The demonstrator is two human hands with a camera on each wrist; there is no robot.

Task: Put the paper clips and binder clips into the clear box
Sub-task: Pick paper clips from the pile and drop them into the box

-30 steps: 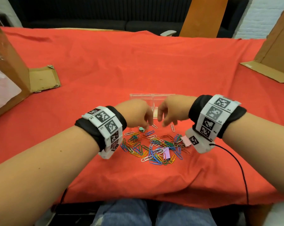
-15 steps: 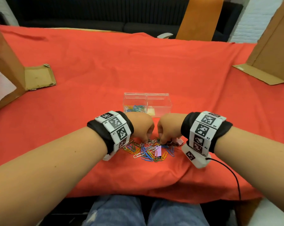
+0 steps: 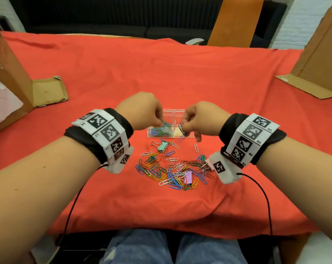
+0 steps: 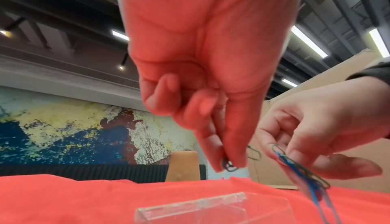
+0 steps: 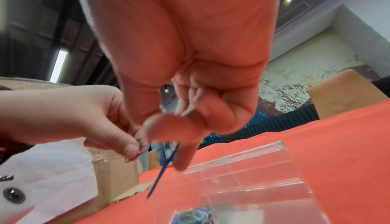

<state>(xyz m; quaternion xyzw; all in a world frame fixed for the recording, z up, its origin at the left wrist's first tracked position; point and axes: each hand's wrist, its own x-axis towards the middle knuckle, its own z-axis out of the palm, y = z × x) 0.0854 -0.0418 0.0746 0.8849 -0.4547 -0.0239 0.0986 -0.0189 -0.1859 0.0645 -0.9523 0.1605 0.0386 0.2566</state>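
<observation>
Lifted from pile to above clear box (image 3: 170,124): left hand (image 3: 142,111), right hand (image 3: 200,119) each pinching paper clips (image 4: 295,165); wristband codes unreadable.

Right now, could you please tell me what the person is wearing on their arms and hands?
Both hands are bare: the left hand and right hand have no gloves, and the forearms no sleeves. Each wrist has a black band under a white cuff of square black-and-white coded markers. A white block with another marker hangs below each cuff, and a thin black cable trails from it toward the table edge.
</observation>
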